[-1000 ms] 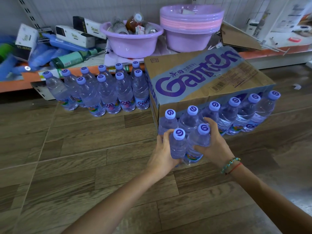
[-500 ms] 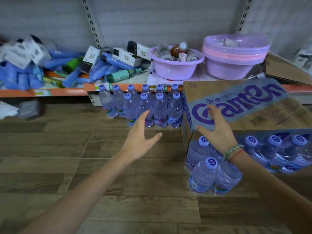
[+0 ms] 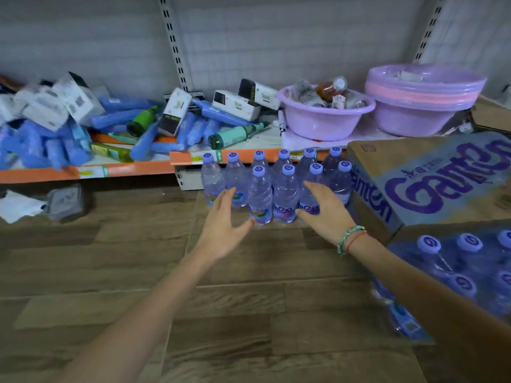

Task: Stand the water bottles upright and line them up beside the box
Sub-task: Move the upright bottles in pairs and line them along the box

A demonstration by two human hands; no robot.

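Head view — upright water bottles [image 3: 276,186] stand on the floor just left of the box [image 3: 431,183]. Left hand [image 3: 224,230] and right hand [image 3: 326,214] flank the front row — each grip spread, empty.

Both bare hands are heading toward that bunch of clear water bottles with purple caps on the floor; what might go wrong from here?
1. The clear purple-capped water bottles stand tightly packed in two rows; the open left hand or right hand could knock one and topple its neighbours.
2. The cardboard box with purple lettering sits right beside them, so the right hand has little room there.
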